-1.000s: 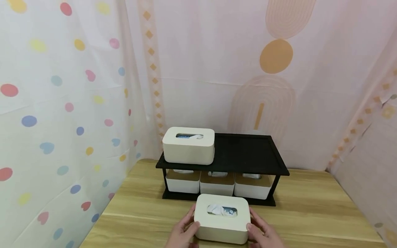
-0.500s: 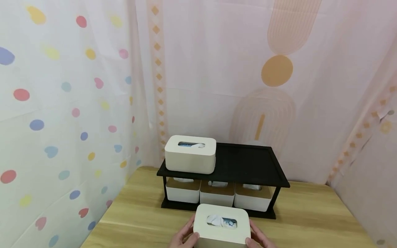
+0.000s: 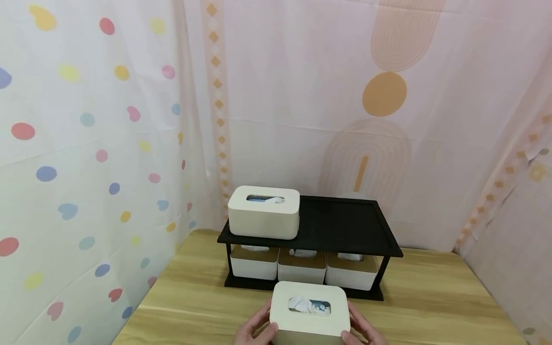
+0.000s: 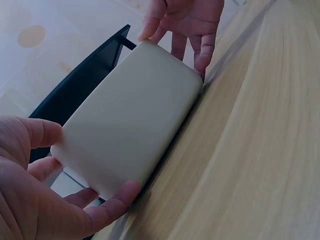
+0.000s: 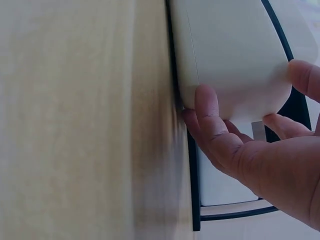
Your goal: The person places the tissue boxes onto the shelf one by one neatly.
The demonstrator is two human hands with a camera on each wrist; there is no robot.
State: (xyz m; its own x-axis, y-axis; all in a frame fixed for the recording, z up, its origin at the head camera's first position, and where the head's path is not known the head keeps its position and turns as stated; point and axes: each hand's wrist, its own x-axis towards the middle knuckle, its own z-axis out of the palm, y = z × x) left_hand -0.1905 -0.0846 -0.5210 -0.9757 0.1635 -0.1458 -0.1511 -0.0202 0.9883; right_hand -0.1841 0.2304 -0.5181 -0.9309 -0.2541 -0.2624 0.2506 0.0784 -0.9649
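A cream tissue box (image 3: pixel 310 324) stands at the front of the table, with white tissue and blue-patterned packaging visible in its oval opening. My left hand (image 3: pixel 257 327) grips its left end, fingers along the side and thumb at the front corner. At the opposite end, my right hand (image 3: pixel 364 328) holds it the same way. Both hands also show around the box (image 4: pixel 130 110) in the left wrist view. In the right wrist view, my right hand (image 5: pixel 250 145) has its fingertips against the box's end and lower edge. Whether the box touches the table, I cannot tell.
Behind the box is a black two-tier rack (image 3: pixel 340 227). A similar cream tissue box (image 3: pixel 264 221) sits at the left of its upper shelf. Below are three white tissue boxes (image 3: pixel 254 268) with brown lids. Curtains (image 3: pixel 276 96) surround the wood-grain table (image 3: pixel 194 287).
The head view has tilted up slightly, so the rack and box appear lower in it. My hands keep their hold on the box, which stays in front of the rack.
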